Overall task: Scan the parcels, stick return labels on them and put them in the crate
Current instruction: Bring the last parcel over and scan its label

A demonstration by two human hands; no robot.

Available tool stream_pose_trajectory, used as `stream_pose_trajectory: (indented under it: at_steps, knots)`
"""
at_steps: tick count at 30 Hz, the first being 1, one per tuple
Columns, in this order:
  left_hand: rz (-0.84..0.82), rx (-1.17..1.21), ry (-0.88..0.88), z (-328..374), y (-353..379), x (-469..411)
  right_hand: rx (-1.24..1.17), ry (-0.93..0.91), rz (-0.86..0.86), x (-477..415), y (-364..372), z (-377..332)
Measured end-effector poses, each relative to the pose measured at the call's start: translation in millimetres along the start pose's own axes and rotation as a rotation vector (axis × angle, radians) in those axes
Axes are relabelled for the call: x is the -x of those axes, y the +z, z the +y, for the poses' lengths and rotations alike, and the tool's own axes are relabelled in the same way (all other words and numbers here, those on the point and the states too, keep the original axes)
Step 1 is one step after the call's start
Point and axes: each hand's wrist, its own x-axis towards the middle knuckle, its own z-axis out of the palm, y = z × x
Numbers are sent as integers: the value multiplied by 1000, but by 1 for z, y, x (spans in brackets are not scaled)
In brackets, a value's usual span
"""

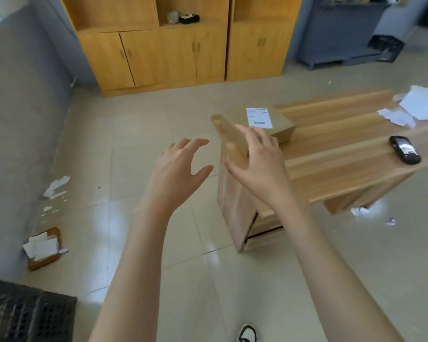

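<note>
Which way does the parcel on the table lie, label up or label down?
Label up: the cardboard parcel lies flat on the wooden table, its white label showing on top.

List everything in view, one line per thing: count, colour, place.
parcel: one, brown with a white label, on the table's left end
table: one, light wood, right of centre
scanner: one, black, on the table at right
crate: one, black, on the floor at bottom left
paper scraps: several, white, on the table's far right; more on the floor at left
cabinets: one row, yellow wood, at the back wall
left hand: fingers spread, holds nothing
right hand: fingers spread, over the table's left end
</note>
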Motion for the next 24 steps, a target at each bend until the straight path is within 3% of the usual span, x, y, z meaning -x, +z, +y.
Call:
stream_pose_trajectory:
  at_steps: [9, 17, 24]
  knots:
    - [-59, 40, 47, 97, 102, -80, 71, 131, 51, -7, -76, 147]
    - [-132, 49, 38, 130, 170, -149, 61, 306, 86, -26, -101, 253]
    - [-170, 72, 143, 170, 237, -242, 130, 407, 103, -73, -118, 336]
